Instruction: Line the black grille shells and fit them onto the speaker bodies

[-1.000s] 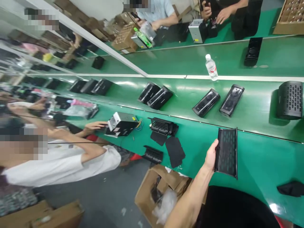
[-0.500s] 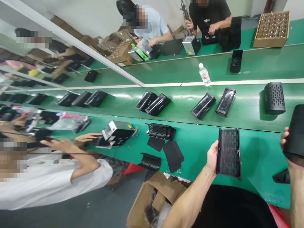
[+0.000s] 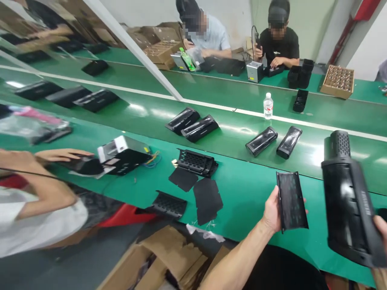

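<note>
My left hand [image 3: 273, 209] grips a curved black perforated grille panel [image 3: 292, 203] by its left edge, the hollow side facing me. Its fingertips show past the panel's right edge. At the far right, my right hand [image 3: 381, 228] holds a large black speaker housing [image 3: 346, 205], tilted above the bench, with a glossy face showing. Most of that hand is hidden or out of frame. The panel and the housing are apart. Behind the housing, a smaller-looking perforated black unit [image 3: 340, 144] is partly covered.
Several black housings [image 3: 199, 128] lie on the green belt [image 3: 229, 137], near a water bottle [image 3: 268, 106]. Grille panels [image 3: 196, 161] and flat black sheets [image 3: 208, 201] sit on the bench left of me. Cardboard boxes [image 3: 169, 249] stand below. A co-worker's arm [image 3: 45, 193] is at left.
My right hand has brought the housing leftward and turned it, so its glossy face shows. The grille panel in my left hand has tilted slightly. My view has shifted.
</note>
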`<state>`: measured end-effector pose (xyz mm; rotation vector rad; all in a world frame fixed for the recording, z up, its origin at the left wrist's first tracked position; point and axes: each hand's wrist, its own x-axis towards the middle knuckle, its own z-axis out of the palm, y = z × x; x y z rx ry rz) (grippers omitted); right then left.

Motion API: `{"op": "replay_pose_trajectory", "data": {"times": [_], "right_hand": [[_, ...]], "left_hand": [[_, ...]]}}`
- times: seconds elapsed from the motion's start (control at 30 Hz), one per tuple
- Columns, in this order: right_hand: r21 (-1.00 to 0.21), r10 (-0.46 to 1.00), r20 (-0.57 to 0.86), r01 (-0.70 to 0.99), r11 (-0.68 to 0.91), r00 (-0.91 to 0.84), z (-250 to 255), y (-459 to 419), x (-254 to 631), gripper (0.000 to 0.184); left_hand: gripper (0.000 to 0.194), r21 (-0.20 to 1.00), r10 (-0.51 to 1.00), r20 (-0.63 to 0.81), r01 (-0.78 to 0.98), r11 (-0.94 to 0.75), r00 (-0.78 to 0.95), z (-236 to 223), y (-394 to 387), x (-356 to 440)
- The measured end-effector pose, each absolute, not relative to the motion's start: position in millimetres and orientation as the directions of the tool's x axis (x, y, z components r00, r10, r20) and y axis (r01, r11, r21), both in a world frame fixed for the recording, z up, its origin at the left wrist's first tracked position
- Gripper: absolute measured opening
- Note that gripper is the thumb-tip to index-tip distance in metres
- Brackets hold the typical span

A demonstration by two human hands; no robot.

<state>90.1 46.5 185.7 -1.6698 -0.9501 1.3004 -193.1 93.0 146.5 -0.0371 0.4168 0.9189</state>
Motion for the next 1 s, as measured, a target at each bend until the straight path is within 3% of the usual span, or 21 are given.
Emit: {"op": "replay_pose_trajectory", "data": {"times": [0.13, 0.27, 0.53, 0.77, 1.0], "right_hand": [[-0.887, 0.893, -0.437, 0.114, -0.448, 0.107, 215, 67, 58, 0.094], [-0.857, 0.912, -0.406, 0.320, -0.405, 0.066, 243, 79, 36, 0.102], [-0.730, 0.958, -0.287, 0.641, -0.236, 0.025, 253, 80, 4, 0.107], [-0.619, 0.970, -0.243, 0.773, -0.139, -0.020, 252, 78, -20, 0.104], [-0.588, 0.949, -0.311, 0.796, -0.145, -0.057, 245, 88, -9, 0.103]], "left_hand": [[0.074, 0.134, 0.780, -0.388, -0.807, 0.575, 0.491, 137, 86, -186], [0.071, 0.121, 0.799, -0.413, -0.843, 0.524, 0.438, 137, 83, -169], [0.076, 0.134, 0.893, -0.215, -0.894, 0.428, 0.396, 154, 87, -155], [0.084, 0.184, 0.914, -0.142, -0.897, 0.401, 0.380, 155, 85, -159], [0.082, 0.196, 0.917, -0.158, -0.898, 0.394, 0.367, 156, 88, -158]]}}
